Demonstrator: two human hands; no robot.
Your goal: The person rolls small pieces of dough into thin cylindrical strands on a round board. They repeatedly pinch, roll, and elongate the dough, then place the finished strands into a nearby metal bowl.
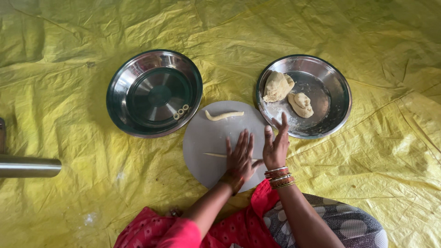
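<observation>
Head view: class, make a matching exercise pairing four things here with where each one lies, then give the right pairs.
Things:
1. Dough lumps
2. Small rings
3. Thin dough strip
4. Curved dough strip

Places:
A. In the left steel plate
B. Under the left hand on the round board
C. On the board's far edge, untouched
D. In the right steel plate

Pairs: 1-D, 2-A, 3-B, 4-C
</observation>
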